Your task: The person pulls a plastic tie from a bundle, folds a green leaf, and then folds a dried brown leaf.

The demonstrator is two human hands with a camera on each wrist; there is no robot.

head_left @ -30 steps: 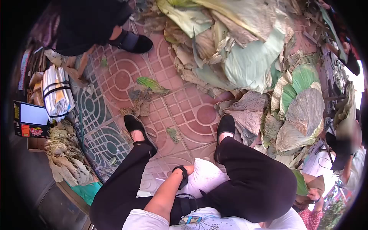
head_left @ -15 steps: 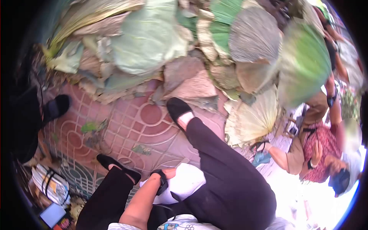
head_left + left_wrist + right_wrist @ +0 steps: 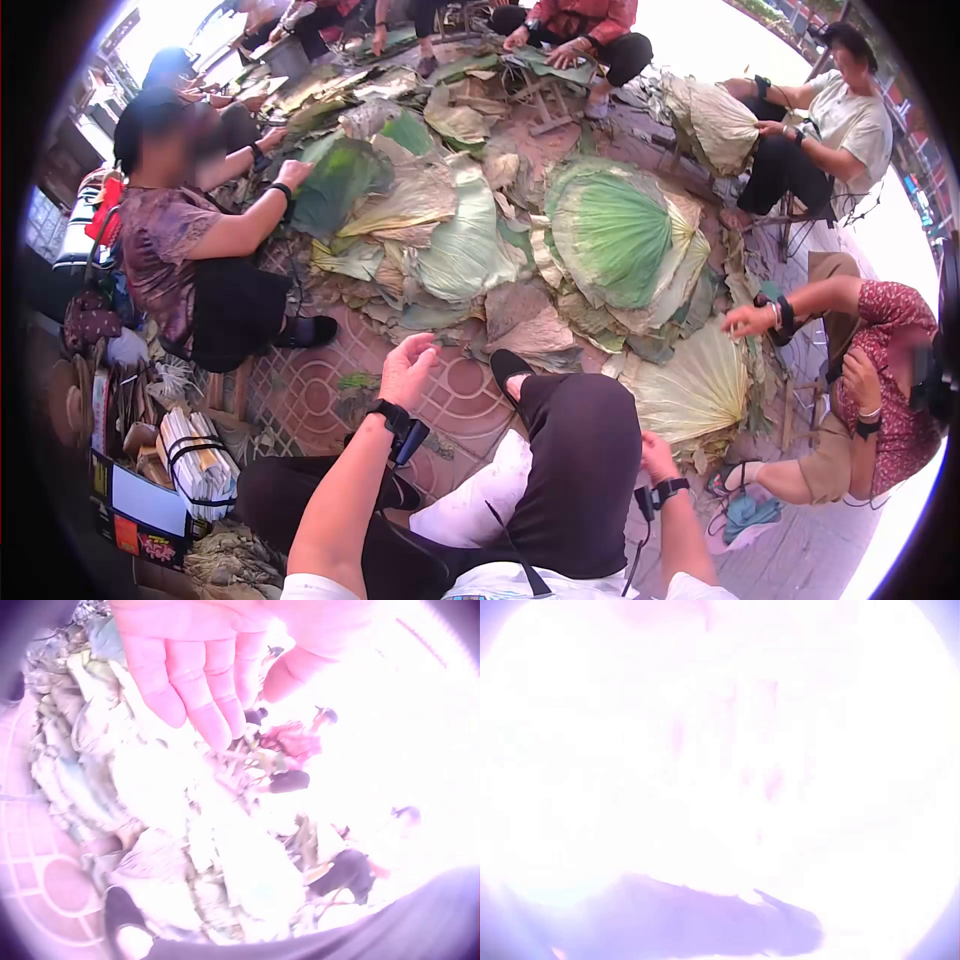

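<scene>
In the head view my left hand [image 3: 408, 370] is raised above the tiled floor in front of my lap, its fingers loosely bent and holding nothing. The left wrist view shows the same hand [image 3: 217, 667] with fingers extended. Beside my bent right knee is my right hand [image 3: 657, 457], with nothing visible in it; glare washes out most of the right wrist view. A large green lotus leaf [image 3: 620, 235] lies on a stack of dried leaves ahead. Nearer my right hand spreads a pale dry leaf [image 3: 690, 385]. White cloth [image 3: 480, 500] lies between my legs.
Other people sit around the leaf heap, one at the left [image 3: 170, 230] touching a dark green leaf [image 3: 345, 185], one close at the right [image 3: 890, 350]. A strapped bundle of papers [image 3: 198, 460] and a printed box [image 3: 140, 510] stand at my left.
My view has lifted and shows the whole heap. My left hand has left the white cloth and risen forward; my right hand has come into view. The blurred green leaf now appears flat on the stack.
</scene>
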